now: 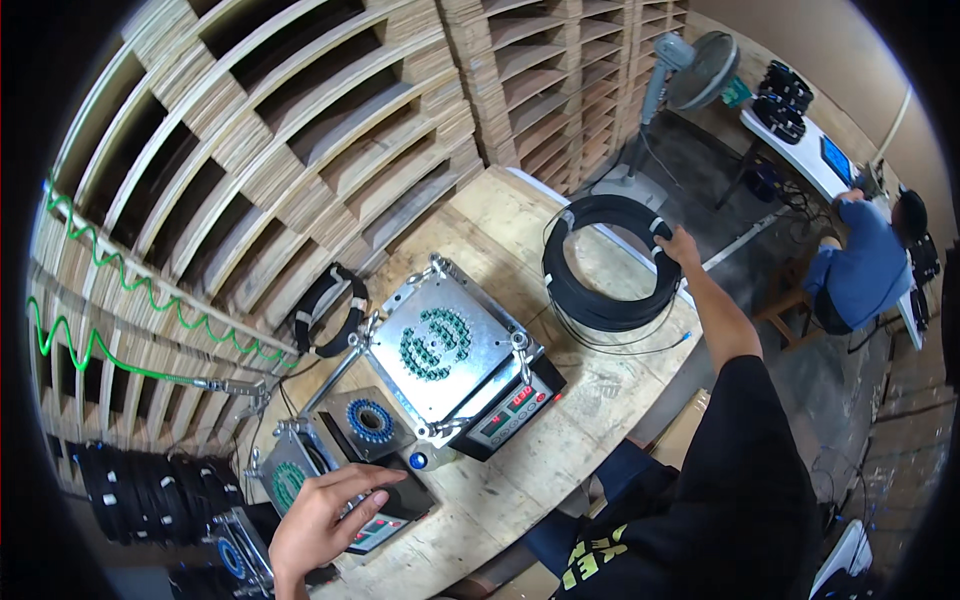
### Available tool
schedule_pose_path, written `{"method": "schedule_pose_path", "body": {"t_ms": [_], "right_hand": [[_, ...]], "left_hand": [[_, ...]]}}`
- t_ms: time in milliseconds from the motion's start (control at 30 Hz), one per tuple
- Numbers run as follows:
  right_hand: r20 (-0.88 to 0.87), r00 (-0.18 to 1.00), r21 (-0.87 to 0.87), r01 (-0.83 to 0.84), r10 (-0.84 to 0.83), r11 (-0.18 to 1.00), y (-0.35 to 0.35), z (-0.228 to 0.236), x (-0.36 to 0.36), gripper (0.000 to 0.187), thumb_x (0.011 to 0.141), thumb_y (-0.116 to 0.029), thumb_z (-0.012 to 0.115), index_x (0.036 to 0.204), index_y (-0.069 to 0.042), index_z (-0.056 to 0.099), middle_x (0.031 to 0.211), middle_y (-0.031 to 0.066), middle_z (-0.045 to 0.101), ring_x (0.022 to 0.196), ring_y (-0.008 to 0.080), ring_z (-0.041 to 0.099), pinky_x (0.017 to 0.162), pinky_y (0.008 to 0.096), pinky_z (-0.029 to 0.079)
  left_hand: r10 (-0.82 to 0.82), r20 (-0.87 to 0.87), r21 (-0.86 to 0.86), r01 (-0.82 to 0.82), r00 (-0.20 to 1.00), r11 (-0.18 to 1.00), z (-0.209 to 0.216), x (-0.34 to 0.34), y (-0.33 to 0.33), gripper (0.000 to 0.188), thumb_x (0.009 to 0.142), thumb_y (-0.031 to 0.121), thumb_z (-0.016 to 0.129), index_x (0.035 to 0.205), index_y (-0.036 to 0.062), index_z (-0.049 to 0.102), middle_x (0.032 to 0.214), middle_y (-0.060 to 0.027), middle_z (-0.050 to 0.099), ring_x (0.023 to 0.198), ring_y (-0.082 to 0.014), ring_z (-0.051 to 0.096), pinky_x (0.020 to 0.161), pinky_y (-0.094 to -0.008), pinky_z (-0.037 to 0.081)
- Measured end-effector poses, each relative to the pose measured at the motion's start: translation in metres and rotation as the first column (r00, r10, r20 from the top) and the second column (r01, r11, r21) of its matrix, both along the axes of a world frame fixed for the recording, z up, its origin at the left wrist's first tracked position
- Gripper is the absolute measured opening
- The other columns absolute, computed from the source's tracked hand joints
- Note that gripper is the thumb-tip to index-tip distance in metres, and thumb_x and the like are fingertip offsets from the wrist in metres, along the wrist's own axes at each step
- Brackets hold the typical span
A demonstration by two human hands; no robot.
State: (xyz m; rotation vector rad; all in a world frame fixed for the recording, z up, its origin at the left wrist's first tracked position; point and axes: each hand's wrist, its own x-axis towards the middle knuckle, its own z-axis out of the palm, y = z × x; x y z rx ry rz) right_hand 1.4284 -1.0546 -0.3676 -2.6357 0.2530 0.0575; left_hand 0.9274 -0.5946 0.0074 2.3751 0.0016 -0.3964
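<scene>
At the right side of the table, my right hand (680,250) grips the rim of a large coil of black cable (610,312). Light ties bind the coil in places, and a loose end with a blue tip lies beside it. My left hand (325,520) holds nothing; its fingers stretch over a smaller machine (375,528), and I cannot tell whether they touch it. Between my hands stands a metal-topped machine (435,385) with a lit red display. Small green connectors sit in a ring on its plate. A blue ring of connectors (370,421) lies to its left.
A smaller black coil (330,310) leans by the pallet stack (330,130) behind the table. Green spiral air hoses (110,255) hang at left. More black coils (160,495) are stacked lower left. A fan (700,70) and a seated person (860,260) are at far right.
</scene>
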Motion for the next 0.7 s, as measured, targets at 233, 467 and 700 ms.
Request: {"method": "schedule_pose_path", "body": {"t_ms": [233,467,700], "right_hand": [[0.034,0.991,-0.194,-0.119,0.128,0.974,0.011,0.001,-0.010,0.053,0.082,-0.033,0.074,0.123,-0.002,0.059,0.129,0.0232,0.062,0.122,0.0410,0.059,0.097,0.0536,0.049],[0.141,0.989,0.751,-0.136,0.043,0.646,0.010,0.019,-0.015,0.052,0.075,-0.009,0.071,0.117,0.001,0.043,0.084,0.0187,0.063,0.052,0.0264,0.061,0.055,0.0387,0.054],[0.648,0.732,0.242,-0.462,0.213,0.853,0.012,0.174,-0.099,0.055,0.072,-0.006,0.065,0.123,-0.009,0.045,0.109,0.0222,0.064,0.106,0.0477,0.060,0.086,0.0508,0.047]], "left_hand": [[0.145,0.073,0.013,-0.146,0.987,0.989,-0.043,-0.036,-0.061,0.022,0.093,0.009,0.066,0.114,0.0034,0.070,0.099,-0.0147,0.070,0.089,-0.0322,0.069,0.079,-0.0367,0.054],[0.014,0.253,0.008,-0.017,0.967,1.000,-0.064,-0.029,-0.153,0.022,0.093,0.006,0.063,0.114,0.0045,0.070,0.095,-0.0146,0.070,0.082,-0.0317,0.068,0.073,-0.0389,0.054],[-0.018,0.400,0.276,-0.102,0.916,0.956,-0.048,-0.023,-0.213,0.023,0.092,0.007,0.061,0.113,0.0027,0.070,0.103,-0.0172,0.071,0.089,-0.0337,0.070,0.080,-0.0414,0.056]]}}
